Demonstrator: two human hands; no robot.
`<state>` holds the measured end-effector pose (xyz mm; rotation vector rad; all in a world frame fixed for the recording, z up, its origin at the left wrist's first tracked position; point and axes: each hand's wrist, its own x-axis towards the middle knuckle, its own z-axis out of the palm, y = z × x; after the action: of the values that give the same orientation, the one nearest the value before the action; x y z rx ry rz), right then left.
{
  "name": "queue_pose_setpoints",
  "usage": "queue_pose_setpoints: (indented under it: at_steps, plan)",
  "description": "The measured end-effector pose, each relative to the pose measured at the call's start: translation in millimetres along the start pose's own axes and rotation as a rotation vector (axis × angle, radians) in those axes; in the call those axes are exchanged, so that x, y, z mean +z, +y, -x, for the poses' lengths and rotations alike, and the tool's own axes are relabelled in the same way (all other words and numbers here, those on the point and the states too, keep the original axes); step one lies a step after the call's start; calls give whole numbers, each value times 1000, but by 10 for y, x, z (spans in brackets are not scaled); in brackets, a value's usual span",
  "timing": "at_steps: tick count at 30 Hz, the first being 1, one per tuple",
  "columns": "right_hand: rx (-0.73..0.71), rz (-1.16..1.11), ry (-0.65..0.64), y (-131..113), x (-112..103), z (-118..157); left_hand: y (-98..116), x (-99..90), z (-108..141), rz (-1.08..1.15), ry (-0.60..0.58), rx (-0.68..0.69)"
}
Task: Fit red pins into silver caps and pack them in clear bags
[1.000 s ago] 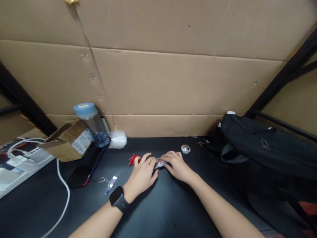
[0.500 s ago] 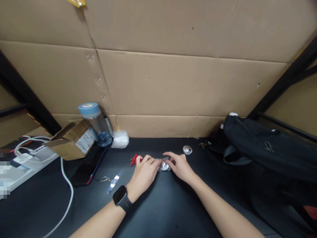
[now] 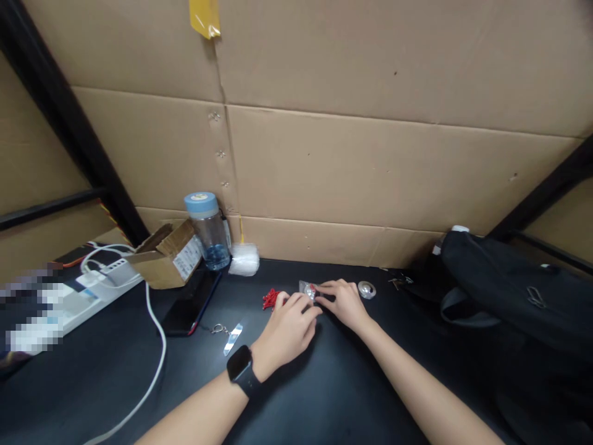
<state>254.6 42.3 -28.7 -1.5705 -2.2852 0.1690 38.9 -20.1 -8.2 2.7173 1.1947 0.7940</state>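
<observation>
Head view: clear packet (image 3: pixel 307 290) touches right grip (image 3: pixel 348 303) at its fingertips (image 3: pixel 324 288).

We now have the clear packet (image 3: pixel 309 290) farther back on the desk (image 3: pixel 324 383) than before; our view has turned left, showing more yellow tape (image 3: pixel 204 18).

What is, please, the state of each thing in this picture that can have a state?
Clear packet, touched by the right hand; sealed or open, cannot tell.
Bottle, upright, lid on, partly filled.
Cardboard box, open at the top.
Watch, worn, its face dark.
Power strip, with a plug in it.
Phone-like slab, lying flat, its face dark.
Black bag, lying slumped; open or closed, cannot tell.
</observation>
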Motion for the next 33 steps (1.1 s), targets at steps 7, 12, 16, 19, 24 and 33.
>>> queue_pose_setpoints:
  at_steps: [7, 12, 16, 19, 24, 33]
  plan:
    - [-54, 101, -4, -327, 271, -875, -29, -71, 57, 74, -73, 143]
    - [-68, 155, -22, -663, 421, -1214, -393, -293, -17, -10, 54, -37]
    - [-72, 110, -52, -803, 385, -1264, -811, -529, -2, -23, 121, -180]
    - [-71, 86, -33, -734, 240, -1150, -979, -558, 39, 75, 1, -127]
    - [-19, 58, 44, -174, -110, -684, -941, -390, 61, 62, -176, -32]
    - [283, 54, 152, 872, -478, 246, -782, -268, 130, -35, -135, -69]
